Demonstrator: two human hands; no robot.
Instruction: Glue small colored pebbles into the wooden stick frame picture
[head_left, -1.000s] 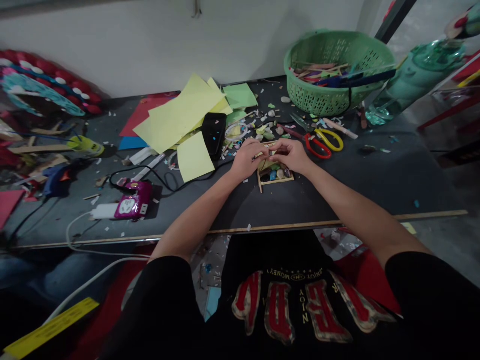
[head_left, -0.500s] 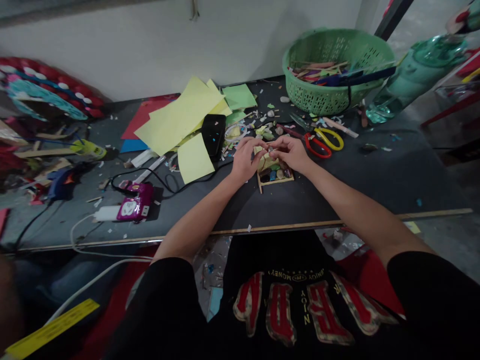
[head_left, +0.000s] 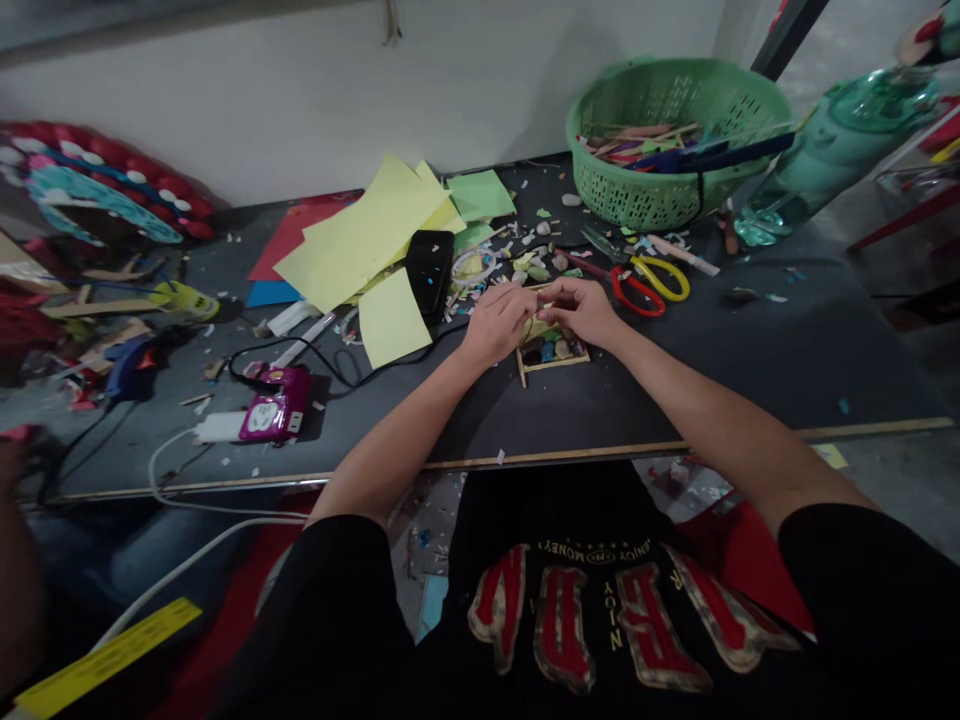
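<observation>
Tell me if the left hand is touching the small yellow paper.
Apart: the head view shows tabletop between the left hand and the small yellow paper.

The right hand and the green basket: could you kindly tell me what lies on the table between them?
In the head view, red looped handles and yellow looped handles lie beyond the right hand, amid small stones and paper scraps.

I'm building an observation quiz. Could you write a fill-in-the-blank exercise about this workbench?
1. The left hand and right hand cover more of the small wooden frame's ____ half than its near half.
2. The looped handles nearest the right hand are ____.
3. The perforated basket is ____.
4. The purple adapter lies nearer the ____ hand.

Missing words: far; red; green; left.
</observation>
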